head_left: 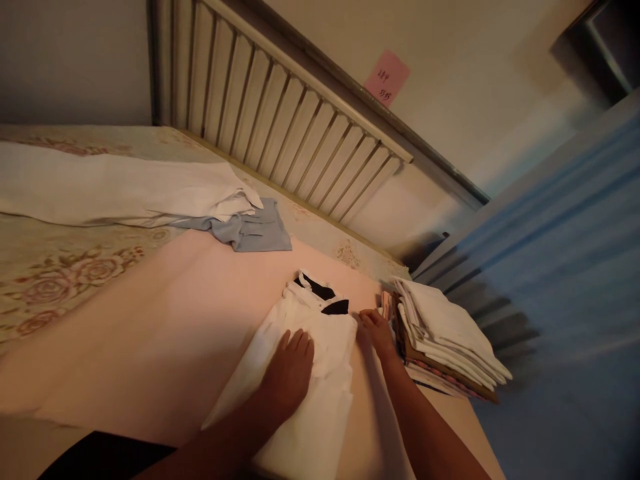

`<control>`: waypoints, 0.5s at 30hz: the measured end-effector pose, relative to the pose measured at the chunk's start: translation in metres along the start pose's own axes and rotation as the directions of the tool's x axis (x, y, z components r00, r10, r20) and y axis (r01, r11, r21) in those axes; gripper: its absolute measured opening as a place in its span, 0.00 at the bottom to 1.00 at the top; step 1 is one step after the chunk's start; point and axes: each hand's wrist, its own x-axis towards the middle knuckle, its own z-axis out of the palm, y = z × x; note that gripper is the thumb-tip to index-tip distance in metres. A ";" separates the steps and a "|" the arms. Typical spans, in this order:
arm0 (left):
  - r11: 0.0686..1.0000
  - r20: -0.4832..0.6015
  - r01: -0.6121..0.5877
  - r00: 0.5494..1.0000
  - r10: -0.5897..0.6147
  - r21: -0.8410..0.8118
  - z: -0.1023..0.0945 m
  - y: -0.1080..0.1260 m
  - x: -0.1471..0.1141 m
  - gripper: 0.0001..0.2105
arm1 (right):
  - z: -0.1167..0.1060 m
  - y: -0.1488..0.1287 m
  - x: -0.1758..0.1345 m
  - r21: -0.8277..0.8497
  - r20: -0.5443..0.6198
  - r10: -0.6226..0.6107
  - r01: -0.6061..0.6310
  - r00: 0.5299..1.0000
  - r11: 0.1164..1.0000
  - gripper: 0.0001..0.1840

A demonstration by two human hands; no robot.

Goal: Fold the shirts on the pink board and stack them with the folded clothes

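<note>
A white shirt (325, 373) with a black inner collar lies on the pink-covered surface in front of me, collar pointing away. My left hand (293, 367) rests flat on the shirt's upper part, fingers stretched out. Just right of the shirt's shoulder is my right hand (379, 331), its fingers bent and drawn together close to the fabric edge. Whether cloth is pinched between those fingertips is too dim to make out.
Folded clothes form a stack (450, 340) to the right, near a blue curtain (565, 287). A long white garment (100, 187) and a blue-grey garment (265, 230) lie at the far left. Behind stands a slatted rail (285, 127), with a pink note (387, 78) on the wall.
</note>
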 end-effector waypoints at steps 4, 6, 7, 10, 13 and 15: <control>1.000 -0.018 -0.003 1.000 0.003 0.002 0.000 0.000 0.000 0.20 | 0.006 -0.011 0.004 -0.013 0.122 -0.021 0.023 0.992 1.000 0.15; 1.000 -0.015 -0.004 1.000 0.004 0.001 -0.001 0.000 -0.001 0.20 | 0.010 -0.014 0.005 -0.038 0.169 -0.021 0.028 0.985 0.999 0.14; 1.000 -0.008 -0.004 1.000 0.004 0.000 -0.001 0.000 -0.001 0.20 | 0.012 -0.014 0.005 -0.054 0.180 -0.020 0.030 0.983 0.998 0.14; 1.000 0.003 -0.001 1.000 0.001 -0.007 -0.001 0.000 -0.001 0.20 | 0.016 -0.013 0.004 -0.109 0.170 -0.020 0.039 0.985 0.993 0.13; 1.000 -0.012 -0.005 1.000 0.005 -0.002 0.000 0.000 0.000 0.19 | 0.019 -0.015 -0.001 -0.166 0.143 -0.040 0.064 0.989 0.984 0.12; 1.000 -0.029 -0.008 1.000 0.008 0.012 0.002 -0.001 0.000 0.19 | 0.021 -0.018 -0.005 -0.203 0.134 -0.067 0.094 0.989 0.975 0.10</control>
